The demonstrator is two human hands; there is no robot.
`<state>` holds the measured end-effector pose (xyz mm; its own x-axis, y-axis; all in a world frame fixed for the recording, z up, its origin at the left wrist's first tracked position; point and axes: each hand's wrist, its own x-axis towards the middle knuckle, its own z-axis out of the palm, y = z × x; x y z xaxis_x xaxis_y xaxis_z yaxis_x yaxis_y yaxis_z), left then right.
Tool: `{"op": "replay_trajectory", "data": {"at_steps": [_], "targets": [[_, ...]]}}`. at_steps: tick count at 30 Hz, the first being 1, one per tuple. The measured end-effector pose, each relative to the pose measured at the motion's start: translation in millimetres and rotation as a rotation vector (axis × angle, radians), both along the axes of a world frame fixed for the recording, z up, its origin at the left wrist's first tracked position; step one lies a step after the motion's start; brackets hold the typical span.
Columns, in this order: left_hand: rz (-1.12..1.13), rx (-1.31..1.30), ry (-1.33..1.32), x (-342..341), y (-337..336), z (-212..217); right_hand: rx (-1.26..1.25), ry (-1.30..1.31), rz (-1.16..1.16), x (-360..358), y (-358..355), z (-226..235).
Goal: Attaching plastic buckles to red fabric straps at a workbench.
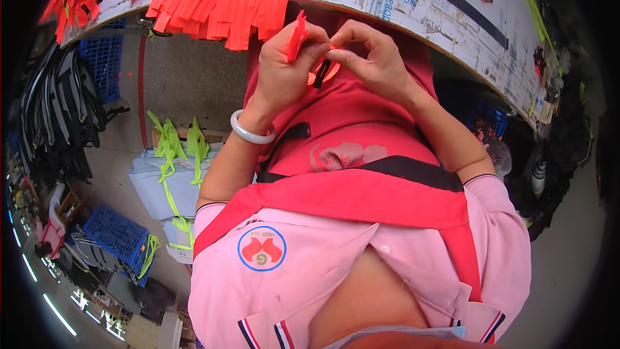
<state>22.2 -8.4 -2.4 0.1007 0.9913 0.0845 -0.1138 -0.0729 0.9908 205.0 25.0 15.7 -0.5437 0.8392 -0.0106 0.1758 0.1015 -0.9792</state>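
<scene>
Both hands meet in front of my red apron (361, 119), just below the table's edge. My left hand (279, 71) is closed on a bright red-orange fabric strip (298, 39), whose folded end sticks up past the fingers. Thumb and fingertips of my right hand (380, 64) pinch a small red-orange bit of the strip, close to the left fingertips. Under the fingertips hangs a narrow black piece (321, 74), with a loop of red-orange strip beside it. Where the black piece joins the strip is hidden by my fingers.
Many red-orange strips (223, 3) drape over the edge of the worn table (452, 45). Black straps (58, 110) hang at the left. Yellow-green straps (169, 148) lie on pale bundles (148, 184), near a blue crate (116, 232). A person (51, 229) is at the far left.
</scene>
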Motion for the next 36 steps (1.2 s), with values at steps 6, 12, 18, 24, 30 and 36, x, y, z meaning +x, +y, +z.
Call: {"op": "replay_trajectory", "data": {"at_steps": [6,12,18,24,30,36], "targets": [[-0.004,0.048,0.054,-3,-5,-2,-0.136,0.044,0.001,-6,-10,-11],[-0.025,0.067,0.136,-10,-7,3,0.062,-0.042,0.046,-14,-10,-7],[0.047,-0.029,-0.157,-15,-7,20,0.256,-0.022,0.068,-18,3,19],[-0.013,-0.214,-0.335,-18,4,27,0.059,0.068,0.025,-27,8,26],[-0.032,-0.164,-0.166,-15,5,24,0.242,-0.009,-0.059,-30,12,25],[0.031,-0.186,-0.119,-11,-1,9,0.396,-0.045,-0.108,-32,12,7]]}}
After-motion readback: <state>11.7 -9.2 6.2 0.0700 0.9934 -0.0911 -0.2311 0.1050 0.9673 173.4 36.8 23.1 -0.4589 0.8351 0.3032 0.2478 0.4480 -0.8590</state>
